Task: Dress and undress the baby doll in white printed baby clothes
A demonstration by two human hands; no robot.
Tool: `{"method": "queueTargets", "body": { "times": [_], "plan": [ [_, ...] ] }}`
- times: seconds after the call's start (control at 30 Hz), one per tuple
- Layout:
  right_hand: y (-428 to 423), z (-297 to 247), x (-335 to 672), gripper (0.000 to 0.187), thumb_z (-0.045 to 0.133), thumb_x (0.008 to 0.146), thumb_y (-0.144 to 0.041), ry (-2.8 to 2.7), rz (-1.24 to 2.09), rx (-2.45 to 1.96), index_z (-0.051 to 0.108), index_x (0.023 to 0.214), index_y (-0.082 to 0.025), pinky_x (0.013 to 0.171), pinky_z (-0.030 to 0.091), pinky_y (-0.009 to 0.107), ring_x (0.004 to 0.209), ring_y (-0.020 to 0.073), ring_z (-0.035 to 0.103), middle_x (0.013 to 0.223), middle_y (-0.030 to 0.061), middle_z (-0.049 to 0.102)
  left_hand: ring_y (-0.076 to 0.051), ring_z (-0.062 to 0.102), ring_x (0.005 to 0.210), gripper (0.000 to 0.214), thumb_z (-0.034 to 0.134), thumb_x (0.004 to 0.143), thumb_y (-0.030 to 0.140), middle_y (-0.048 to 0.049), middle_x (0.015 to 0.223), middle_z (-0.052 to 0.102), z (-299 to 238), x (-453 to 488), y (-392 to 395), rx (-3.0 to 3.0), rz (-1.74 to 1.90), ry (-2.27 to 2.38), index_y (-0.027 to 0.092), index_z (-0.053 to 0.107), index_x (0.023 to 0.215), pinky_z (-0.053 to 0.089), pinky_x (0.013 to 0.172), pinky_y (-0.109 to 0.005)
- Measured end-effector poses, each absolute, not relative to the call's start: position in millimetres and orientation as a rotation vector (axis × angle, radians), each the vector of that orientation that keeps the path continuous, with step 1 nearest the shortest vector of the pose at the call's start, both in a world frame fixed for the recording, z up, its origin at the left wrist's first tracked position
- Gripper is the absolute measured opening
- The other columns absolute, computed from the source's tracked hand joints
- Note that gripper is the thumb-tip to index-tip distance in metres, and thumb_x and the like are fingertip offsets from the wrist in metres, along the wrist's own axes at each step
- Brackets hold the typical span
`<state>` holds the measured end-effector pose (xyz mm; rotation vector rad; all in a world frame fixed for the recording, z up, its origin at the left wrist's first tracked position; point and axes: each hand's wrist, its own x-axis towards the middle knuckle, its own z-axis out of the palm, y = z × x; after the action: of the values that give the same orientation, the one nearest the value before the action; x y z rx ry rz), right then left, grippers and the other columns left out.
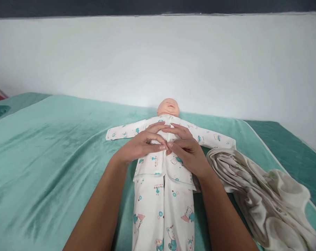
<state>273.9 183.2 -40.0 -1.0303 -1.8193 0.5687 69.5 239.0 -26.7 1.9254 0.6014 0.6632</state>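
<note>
White, Mint and Teal Before Me

I see teal-and-pink cartoon prints on the white jacket (149, 167) and matching white trousers (148, 211), a peach-pink doll head (170, 107), a mint-green blanket (66, 146), a cream cloth (252, 188), and a white wall (147, 59).

The head camera looks forward and down over the nearby hands (141, 143)

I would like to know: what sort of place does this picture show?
It is indoors, perhaps a baby-care training room, though an ordinary bedroom is also possible. The signs are a doll in printed clothes, the soft green cover under it and a plain white wall behind.
</note>
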Motion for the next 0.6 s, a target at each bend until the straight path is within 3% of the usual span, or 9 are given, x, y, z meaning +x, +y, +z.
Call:
{"method": "queueTargets", "body": {
  "times": [0.6],
  "plan": [
    [185.2, -40.3, 269.6, 0.031, 0.06, 0.094, -0.033, -1.726, 0.536, -1.033, 0.066, 0.064, -0.028, 0.117, 0.037, 0.051, 0.135, 0.0241, 0.052, 0.12, -0.0024, 0.074, -0.023, 0.028, 0.152, 0.014, 0.07, 0.088, 0.037, -0.0008, 0.152, 0.049, -31.3, 73.4, 239.3, 1.949, 0.747, 0.569, 0.029, 0.071, 0.099, 0.024, 0.124, -0.045]
  ]
}}
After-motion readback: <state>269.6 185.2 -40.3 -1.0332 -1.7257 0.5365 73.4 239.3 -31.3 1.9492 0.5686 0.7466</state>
